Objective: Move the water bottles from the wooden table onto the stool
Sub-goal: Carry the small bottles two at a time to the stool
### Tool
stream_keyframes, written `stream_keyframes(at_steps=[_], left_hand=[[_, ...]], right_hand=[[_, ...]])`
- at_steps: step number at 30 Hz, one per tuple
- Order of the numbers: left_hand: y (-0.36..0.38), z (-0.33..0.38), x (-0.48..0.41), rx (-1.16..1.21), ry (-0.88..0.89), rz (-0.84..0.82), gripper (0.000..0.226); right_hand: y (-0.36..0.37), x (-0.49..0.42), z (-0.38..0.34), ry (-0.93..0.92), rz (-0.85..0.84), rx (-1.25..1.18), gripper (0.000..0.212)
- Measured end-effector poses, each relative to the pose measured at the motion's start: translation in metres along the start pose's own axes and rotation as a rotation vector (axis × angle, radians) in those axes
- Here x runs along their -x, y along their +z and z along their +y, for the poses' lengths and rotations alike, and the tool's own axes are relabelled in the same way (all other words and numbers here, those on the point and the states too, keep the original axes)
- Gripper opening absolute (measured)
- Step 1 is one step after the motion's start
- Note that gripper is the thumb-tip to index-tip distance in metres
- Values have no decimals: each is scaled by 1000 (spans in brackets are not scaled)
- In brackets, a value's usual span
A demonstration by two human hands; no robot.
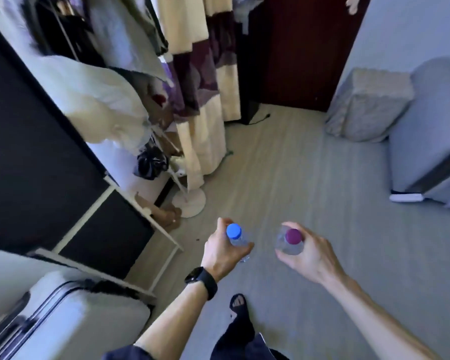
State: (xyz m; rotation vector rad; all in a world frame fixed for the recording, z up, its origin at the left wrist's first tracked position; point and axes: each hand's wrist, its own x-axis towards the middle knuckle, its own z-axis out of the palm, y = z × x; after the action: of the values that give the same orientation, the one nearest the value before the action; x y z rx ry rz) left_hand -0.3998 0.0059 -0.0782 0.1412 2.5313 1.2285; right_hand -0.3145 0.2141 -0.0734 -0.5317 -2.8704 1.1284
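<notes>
**A:** What am I carrying right now?

**B:** One bottle per hand. My left hand [224, 252] has its fingers [225, 223] wrapped round the blue-capped bottle [236, 237]; my right hand [308, 255] has its fingers closed round the purple-capped bottle [291, 241]. Both are up in the air over the floor [309, 178], near each other but not touching.

**A:** Why held like that?

**B:** My guess is that taking two at once saves a trip. I'm gripping each by the upper body just under the cap, which keeps it from swinging as I walk. A foot in a dark sandal [238, 304] is stepping forward beneath them, so I read this as the carrying stretch.

**A:** Which way do they point?

**B:** Caps towards the camera, so the long axis runs roughly up and down, each tipped a little. I mostly see tops; the lower bodies are hidden behind my hands.

**A:** And the stool?

**B:** I can't be sure. The grey covered block [369, 105] ahead on the right, by the wall, may be it. No wooden desk is in view.
</notes>
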Motion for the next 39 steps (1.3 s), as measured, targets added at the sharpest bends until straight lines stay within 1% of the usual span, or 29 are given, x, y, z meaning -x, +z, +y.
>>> stream_keyframes(at_steps=[3, 6, 10, 12, 15, 18, 23, 26, 29, 33, 36, 39], left_hand=[[18, 46, -66, -11, 82, -85, 53], [43, 97, -123, -32, 150, -205, 54], [91, 167, -192, -72, 240, -327, 52], [122, 200, -221, -104, 298, -376, 54], [169, 246, -260, -156, 345, -435, 54], [212, 293, -296, -187, 363, -459, 53], [261, 368, -352, -218, 381, -456, 52], [286, 404, -390, -219, 385, -459, 51], [315, 429, -434, -204, 378, -468, 51], [351, 458, -504, -192, 372, -500, 51], [377, 482, -562, -176, 368, -524, 50], [400, 507, -618, -169, 338, -513, 50]], right_hand=[[-32, -40, 18, 101, 104, -22, 60], [-71, -71, 46, 242, 153, -68, 61], [-130, -115, 89, 342, 216, -52, 59], [-158, -138, 113, 370, 228, -37, 54], [-198, -181, 156, 388, 245, -81, 41], [-243, -224, 191, 396, 277, -114, 41], [-317, -287, 229, 418, 264, -164, 34], [-350, -325, 251, 409, 263, -181, 37], [-374, -371, 277, 419, 289, -176, 40], [-400, -445, 314, 439, 305, -126, 53], [-421, -503, 341, 465, 311, -113, 53], [-444, -553, 365, 501, 306, -121, 50]])
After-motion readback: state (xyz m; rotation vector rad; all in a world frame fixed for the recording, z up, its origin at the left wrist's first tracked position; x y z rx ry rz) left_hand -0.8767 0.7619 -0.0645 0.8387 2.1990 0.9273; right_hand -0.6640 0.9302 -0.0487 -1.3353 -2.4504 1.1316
